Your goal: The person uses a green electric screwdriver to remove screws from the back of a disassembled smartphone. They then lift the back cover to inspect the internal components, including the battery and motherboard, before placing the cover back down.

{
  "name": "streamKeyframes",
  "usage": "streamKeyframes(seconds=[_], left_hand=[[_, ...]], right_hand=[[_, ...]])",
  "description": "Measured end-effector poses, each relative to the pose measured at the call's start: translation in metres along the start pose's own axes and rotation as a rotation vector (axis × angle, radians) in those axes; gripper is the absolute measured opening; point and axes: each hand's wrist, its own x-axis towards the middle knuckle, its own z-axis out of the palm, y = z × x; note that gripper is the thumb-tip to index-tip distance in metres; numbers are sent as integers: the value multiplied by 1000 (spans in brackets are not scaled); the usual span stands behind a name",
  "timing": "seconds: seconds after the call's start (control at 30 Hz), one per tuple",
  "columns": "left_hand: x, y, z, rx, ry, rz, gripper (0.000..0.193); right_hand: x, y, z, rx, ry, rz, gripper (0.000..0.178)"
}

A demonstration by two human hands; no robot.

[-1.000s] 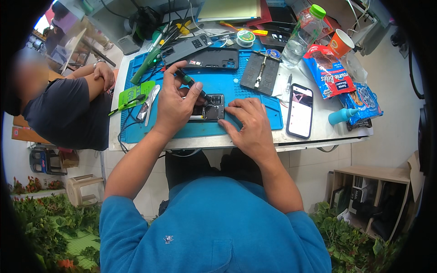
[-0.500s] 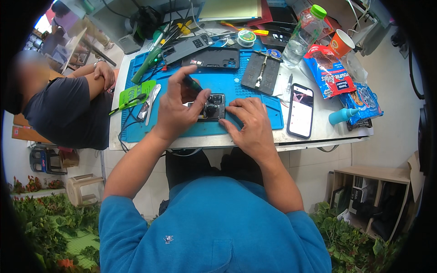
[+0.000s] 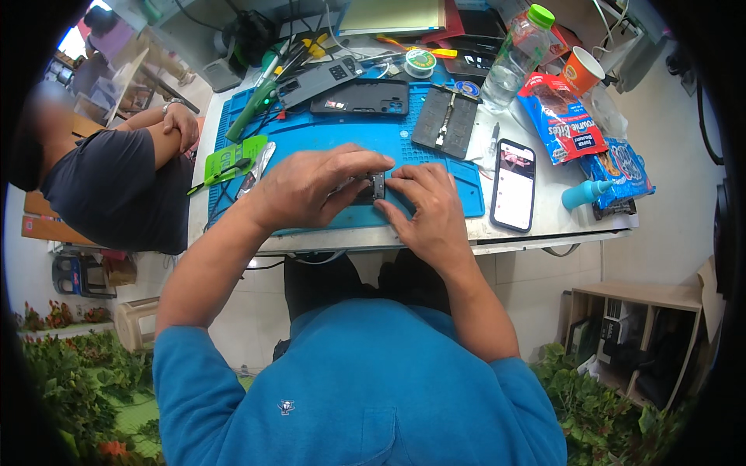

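The dark phone [image 3: 378, 189] lies on the blue mat [image 3: 311, 140] mostly hidden beneath the left hand [image 3: 307, 186], whose curled grip I can't read from here, its long axis masked, while the right hand [image 3: 429, 206], thumb and fingers parted, touches the exposed right end.

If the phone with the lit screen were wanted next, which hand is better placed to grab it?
Probably the right hand: it is nearer the lit phone, which lies to its right. The left hand is farther off, over the opened phone.
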Motion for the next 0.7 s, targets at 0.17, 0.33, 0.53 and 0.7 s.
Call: streamKeyframes(seconds=[0.17,0.33,0.53,0.7], left_hand=[[3,1,-2,-42,-11,-14,61],[7,-1,-7,-72,-53,-66,59],[26,6,-20,27,-60,-313,32],[54,5,-42,90,-246,-140,21]], right_hand=[[-1,0,0,-1,-5,1,31],[-1,0,0,-2,-8,2,31],[-1,1,1,-6,-3,-2,32],[0,1,0,-12,-3,-2,31]])
